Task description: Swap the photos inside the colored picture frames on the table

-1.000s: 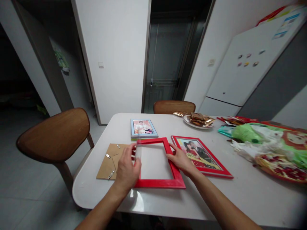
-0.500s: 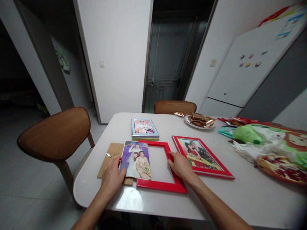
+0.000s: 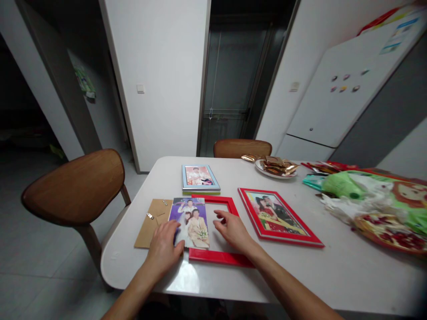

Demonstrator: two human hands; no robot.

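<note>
A wedding photo print (image 3: 196,224) lies over the left part of an empty red picture frame (image 3: 216,258), covering some of its left side. My left hand (image 3: 165,244) rests on the print's left edge, its fingers and thumb apart. Above the frame's opening hovers my right hand (image 3: 233,231), fingers loosely spread with nothing between them. To the left, partly under the print and my left hand, is a brown backing board (image 3: 145,229) with metal clips. Another red picture frame (image 3: 283,238) with a photo in it lies to the right.
Behind the print sits a light-blue framed photo (image 3: 200,178) on a green-edged item. A plate (image 3: 262,172) of gold-wrapped packets stands at the back. Plastic bags (image 3: 347,186) and a dish with dark red pieces (image 3: 383,231) crowd the right side. Wooden chairs (image 3: 76,178) border the table.
My right hand has let go of the red frame's right side and moved left over its opening. My left hand has slid right, further onto the print.
</note>
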